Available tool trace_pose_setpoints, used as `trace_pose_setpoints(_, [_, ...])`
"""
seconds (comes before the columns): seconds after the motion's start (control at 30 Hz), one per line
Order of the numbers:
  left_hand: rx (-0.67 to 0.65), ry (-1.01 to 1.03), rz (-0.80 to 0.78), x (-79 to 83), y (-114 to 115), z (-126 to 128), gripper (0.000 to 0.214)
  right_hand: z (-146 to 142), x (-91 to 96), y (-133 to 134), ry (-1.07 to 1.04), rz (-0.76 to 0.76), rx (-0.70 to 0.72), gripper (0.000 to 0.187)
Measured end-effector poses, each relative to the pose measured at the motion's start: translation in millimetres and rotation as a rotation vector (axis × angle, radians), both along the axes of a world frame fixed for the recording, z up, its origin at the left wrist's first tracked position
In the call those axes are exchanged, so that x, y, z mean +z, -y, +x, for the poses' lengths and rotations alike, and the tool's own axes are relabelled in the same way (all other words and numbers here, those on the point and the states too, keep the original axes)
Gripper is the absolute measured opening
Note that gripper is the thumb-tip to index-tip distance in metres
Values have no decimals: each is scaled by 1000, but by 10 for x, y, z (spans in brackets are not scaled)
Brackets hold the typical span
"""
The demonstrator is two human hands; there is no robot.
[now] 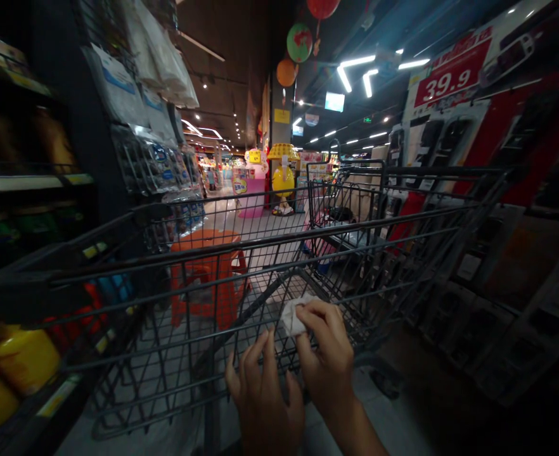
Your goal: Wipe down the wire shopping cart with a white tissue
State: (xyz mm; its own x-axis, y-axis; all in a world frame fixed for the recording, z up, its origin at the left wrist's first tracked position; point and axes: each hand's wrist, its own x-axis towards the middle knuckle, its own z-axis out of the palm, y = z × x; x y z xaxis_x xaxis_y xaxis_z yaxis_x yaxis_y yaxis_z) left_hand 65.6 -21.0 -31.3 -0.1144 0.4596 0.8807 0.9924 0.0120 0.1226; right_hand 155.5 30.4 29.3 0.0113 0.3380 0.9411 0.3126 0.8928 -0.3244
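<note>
A dark wire shopping cart [270, 247] fills the middle of the view, empty inside. My left hand [263, 396] rests against the cart's near wire wall with its fingers stretched up and a little apart. My right hand [327, 358] is beside it, fingers pinched on a small crumpled white tissue [293, 315] held at the cart's wires.
An orange plastic stool [208, 278] stands beyond the cart. A shelf with yellow bottles [20, 358] is at the left, with hanging packets [156, 164] above. Another cart [346, 196] stands ahead. A red display with a 39.9 price sign [453, 79] lines the right.
</note>
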Motion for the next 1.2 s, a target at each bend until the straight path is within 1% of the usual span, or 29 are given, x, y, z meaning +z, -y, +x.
trace_pose_setpoints(0.1, [-15,-13,-2,-9,63,-13,52,72,-15,23,43,7,-7,36])
trace_pose_setpoints(0.17, [-22,-1,15,15,125,-39,47,152,-17,43,81,-5,-9,35])
trace_pose_setpoints(0.23, [-40,24,60,89,188,-80,40,244,36,64,89,-2,-31,33])
trace_pose_setpoints(0.27, [-51,32,91,151,217,-105,37,289,95,71,73,17,-51,33])
trace_pose_setpoints(0.3, [-58,36,125,229,242,-132,34,328,179,75,46,44,-73,33])
trace_pose_setpoints(0.37, [-63,12,182,431,279,-196,32,382,413,66,-20,113,-121,34])
trace_pose_setpoints(0.5, [-29,-49,275,926,287,-349,34,366,958,-42,-145,270,-194,35])
trace_pose_setpoints(0.57, [-8,-53,324,1160,259,-427,38,311,1158,-123,-156,304,-196,33])
trace_pose_setpoints(0.63, [1,-67,351,1352,215,-494,44,250,1273,-184,-104,300,-173,32])
trace_pose_setpoints(0.73, [18,-102,277,1529,139,-559,52,178,1322,-186,46,255,-83,32])
trace_pose_setpoints(0.83, [33,-137,228,1583,88,-585,53,119,1310,-106,160,213,32,34])
trace_pose_setpoints(0.9, [39,-149,233,1579,76,-595,52,69,1300,-67,169,214,58,30])
trace_pose_setpoints(0.97, [47,-153,235,1566,77,-606,53,17,1290,-69,133,237,53,24])
trace_pose_setpoints(1.07, [54,-161,212,1550,91,-632,56,-15,1271,-125,72,266,90,24])
trace_pose_setpoints(1.13, [47,-169,194,1544,101,-651,59,19,1265,-159,-2,223,123,21])
trace_pose_setpoints(1.2, [37,-174,188,1541,108,-664,61,92,1281,-165,-133,138,119,14])
